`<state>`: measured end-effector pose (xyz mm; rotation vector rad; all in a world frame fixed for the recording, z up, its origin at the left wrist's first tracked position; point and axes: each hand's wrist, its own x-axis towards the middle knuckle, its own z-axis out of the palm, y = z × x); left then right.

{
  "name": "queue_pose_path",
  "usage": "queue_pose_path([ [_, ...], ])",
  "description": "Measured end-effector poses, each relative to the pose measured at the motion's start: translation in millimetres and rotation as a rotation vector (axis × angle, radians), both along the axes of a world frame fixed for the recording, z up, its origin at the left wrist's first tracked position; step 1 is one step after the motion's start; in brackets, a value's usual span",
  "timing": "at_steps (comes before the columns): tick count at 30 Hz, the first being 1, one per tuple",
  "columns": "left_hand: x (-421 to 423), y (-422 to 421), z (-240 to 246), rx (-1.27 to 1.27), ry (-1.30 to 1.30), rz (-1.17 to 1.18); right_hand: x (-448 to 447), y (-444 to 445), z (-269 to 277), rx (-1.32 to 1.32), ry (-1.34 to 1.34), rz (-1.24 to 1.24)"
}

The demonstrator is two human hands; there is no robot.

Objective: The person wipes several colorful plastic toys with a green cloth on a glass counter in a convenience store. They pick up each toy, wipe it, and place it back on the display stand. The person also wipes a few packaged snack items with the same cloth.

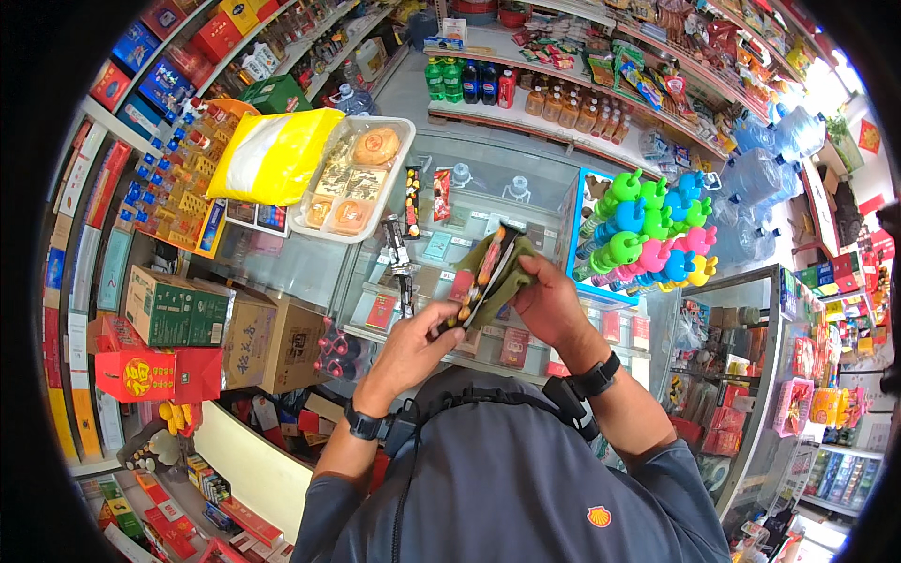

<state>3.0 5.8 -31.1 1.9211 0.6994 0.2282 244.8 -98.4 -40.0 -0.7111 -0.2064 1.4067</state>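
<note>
My left hand [422,348] pinches the lower end of a long black snack packet [486,278] with an orange and yellow print. A folded green cloth [508,278] lies against the packet's right side, and my right hand [552,302] grips that cloth. Both are held above a glass display counter [443,200]. On the glass, left of the hands, are a similar dark packet [412,204], a small red packet [441,195] and several black-and-silver packets [396,246]. Whether my right fingers also touch the packet is hidden by the cloth.
At the counter's left stand a partitioned tray of pastries [359,176], a yellow-and-white bag [274,156] and several small bottles [186,179]. On the right is a blue-edged box [574,211] of animal-topped tubes [654,218]. Cardboard boxes [271,341] stand at lower left.
</note>
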Motion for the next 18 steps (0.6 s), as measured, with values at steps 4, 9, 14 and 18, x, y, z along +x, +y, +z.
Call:
queue_pose_path([
  [4, -32.9, 0.7, -32.7, -0.458, -0.085, 0.095, 5.9, -4.5, 4.7, 0.064, -0.16, -0.117],
  [9, -37.2, 31.8, -77.4, -0.555, -0.101, 0.194, -1.5, -12.9, 7.5, -0.177, -0.525, -0.235],
  [14, 37.1, 49.2, -101.9, -0.3, 0.089, 0.174, -9.4, -24.5, 7.6, -0.181, -0.588, -0.165],
  [18, 65.0, 75.8, -104.2, 0.376, 0.131, -0.028, -9.3, -40.5, 8.4, -0.216, -0.614, -0.15],
])
